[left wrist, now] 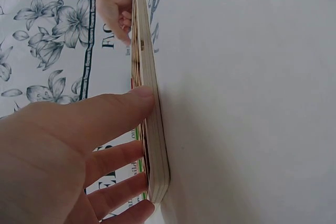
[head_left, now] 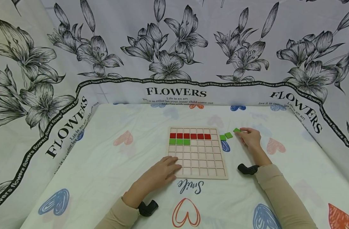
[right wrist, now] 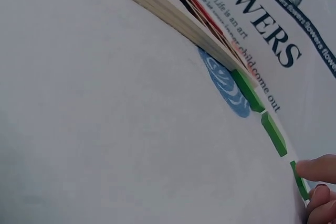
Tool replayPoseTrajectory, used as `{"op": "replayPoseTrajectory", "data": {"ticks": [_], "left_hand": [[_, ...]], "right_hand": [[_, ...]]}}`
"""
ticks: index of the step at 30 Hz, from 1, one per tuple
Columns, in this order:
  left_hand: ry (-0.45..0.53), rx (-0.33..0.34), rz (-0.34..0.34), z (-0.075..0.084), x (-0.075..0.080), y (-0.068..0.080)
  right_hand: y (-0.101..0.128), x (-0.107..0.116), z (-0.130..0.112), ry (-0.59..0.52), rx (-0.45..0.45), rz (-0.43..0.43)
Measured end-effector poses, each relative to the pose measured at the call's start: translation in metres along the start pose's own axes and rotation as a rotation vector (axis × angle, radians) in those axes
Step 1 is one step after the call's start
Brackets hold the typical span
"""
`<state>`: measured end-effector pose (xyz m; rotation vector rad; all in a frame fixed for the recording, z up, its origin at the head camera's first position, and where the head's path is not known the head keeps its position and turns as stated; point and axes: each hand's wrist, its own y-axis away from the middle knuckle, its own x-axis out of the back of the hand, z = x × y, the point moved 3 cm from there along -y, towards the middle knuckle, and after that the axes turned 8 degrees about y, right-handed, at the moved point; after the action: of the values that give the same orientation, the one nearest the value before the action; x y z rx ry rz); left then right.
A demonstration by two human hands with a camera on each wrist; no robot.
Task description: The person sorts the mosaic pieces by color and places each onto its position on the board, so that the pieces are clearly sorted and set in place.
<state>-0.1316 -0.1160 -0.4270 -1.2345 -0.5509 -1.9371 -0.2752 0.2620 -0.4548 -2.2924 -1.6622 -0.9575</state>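
The wooden grid board (head_left: 198, 152) lies flat on the bench, steadied by the left hand (head_left: 162, 173), fingers flat. The right hand (head_left: 250, 137) pinches a green tile (head_left: 236, 130) beside it: light, stiff, thin, probably best taken by its edges.

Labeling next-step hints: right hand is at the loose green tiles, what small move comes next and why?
Probably pinch and lift the far green tile: the right hand has fingertips on it, while two more green tiles lie beside the board. The green row holds only three tiles, with empty cells to its right. The left hand steadies the board.
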Motion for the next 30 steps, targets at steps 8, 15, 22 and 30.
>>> {"op": "replayPoseTrajectory", "data": {"ticks": [8, 15, 22, 30], "left_hand": [[-0.001, 0.009, -0.013, 0.0009, -0.0003, -0.0001], [-0.008, 0.008, -0.012, 0.0007, -0.0003, 0.0000], [-0.008, 0.001, -0.007, 0.0019, 0.0010, 0.0009], [-0.003, -0.002, -0.001, 0.0022, 0.0016, 0.0019]], "right_hand": [[-0.0022, 0.0006, 0.0024, 0.014, -0.028, -0.009], [-0.0021, 0.0015, 0.0018, 0.033, -0.031, -0.011], [-0.0022, 0.0002, 0.0022, 0.045, -0.040, -0.007], [-0.0017, 0.0011, 0.0018, 0.048, -0.037, -0.003]]}}
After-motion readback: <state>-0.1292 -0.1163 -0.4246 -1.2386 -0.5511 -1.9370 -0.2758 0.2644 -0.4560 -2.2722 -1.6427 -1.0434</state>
